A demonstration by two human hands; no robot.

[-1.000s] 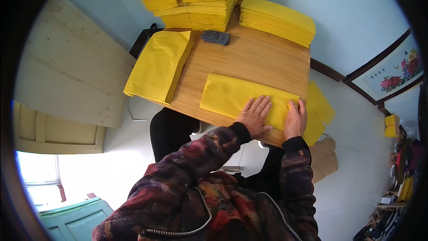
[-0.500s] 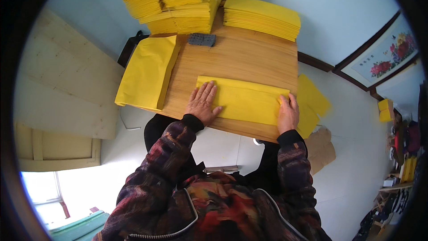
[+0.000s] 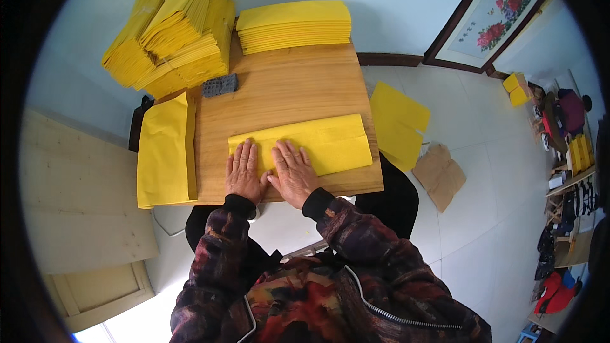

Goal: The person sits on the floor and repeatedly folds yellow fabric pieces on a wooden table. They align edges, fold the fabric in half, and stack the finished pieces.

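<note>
A long folded sheet of yellow paper point(image 3: 337, 143) lies flat near the front edge of the wooden table point(image 3: 286, 89). My left hand point(image 3: 245, 170) presses on its left end with the fingers stretched out. Close beside it, my right hand point(image 3: 292, 173) lies flat on the same sheet, fingers extended. The two thumbs nearly meet. Neither hand grips anything. To the left, larger yellow folded paper pieces point(image 3: 166, 152) rest along the table's left side.
Tied bundles of yellow paper point(image 3: 184, 32) are piled at the back left, and a neat yellow stack point(image 3: 295, 25) stands at the back. A dark grey ridged block point(image 3: 220, 85) sits near the bundles. Yellow sheets point(image 3: 399, 124) and brown paper point(image 3: 440, 176) lie on the floor at right.
My right hand has let go of the sheet's right end and come across to lie beside my left hand. The view has turned, shifting the table leftward.
</note>
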